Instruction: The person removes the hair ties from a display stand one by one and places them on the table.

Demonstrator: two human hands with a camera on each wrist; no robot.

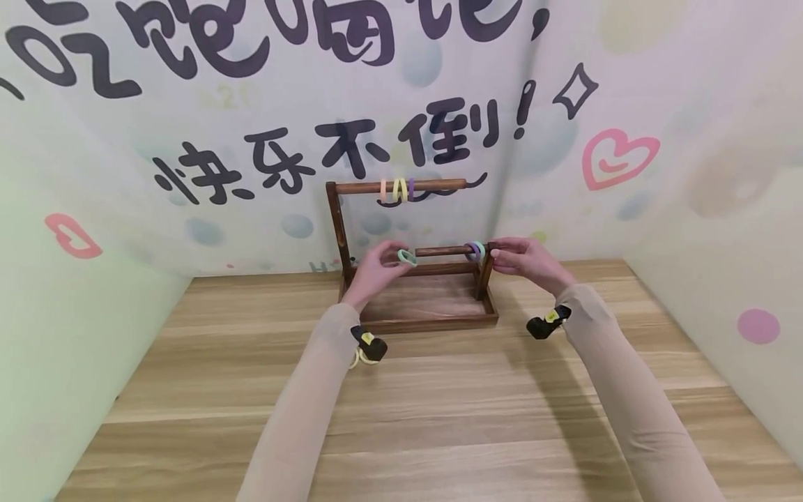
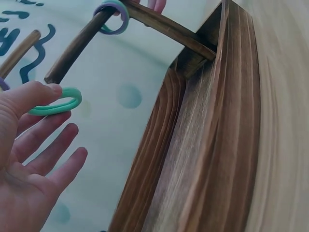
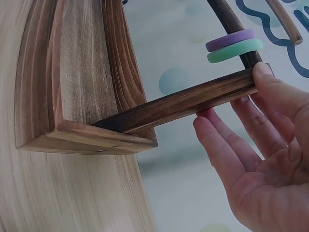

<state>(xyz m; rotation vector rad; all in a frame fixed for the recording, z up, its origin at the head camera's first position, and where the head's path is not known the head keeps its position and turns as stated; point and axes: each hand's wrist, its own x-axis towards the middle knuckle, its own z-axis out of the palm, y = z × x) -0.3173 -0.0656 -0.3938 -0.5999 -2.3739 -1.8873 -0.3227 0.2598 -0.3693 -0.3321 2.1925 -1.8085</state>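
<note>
My left hand (image 1: 376, 270) pinches a mint-green hair tie (image 2: 73, 102) between thumb and index finger, the other fingers spread. The tie is just off the free end of the lower rod (image 1: 442, 251) of a dark wooden rack (image 1: 426, 323). At that rod's far right hang a purple hair tie (image 3: 231, 39) and a mint-green one beside the post. My right hand (image 1: 528, 262) grips the top of the short right post (image 3: 188, 99), thumb on one side and fingers on the other. On the upper rod (image 1: 442, 185) hang orange, yellow and purple hair ties (image 1: 400, 189).
Pale yellow hair ties (image 1: 369, 359) lie on the wood-grain table (image 1: 439, 418), partly hidden by my left wrist's camera (image 1: 370, 343). The rack has a tray base and a tall left post (image 1: 339, 226). A printed cloth wall (image 1: 282, 230) stands close behind it.
</note>
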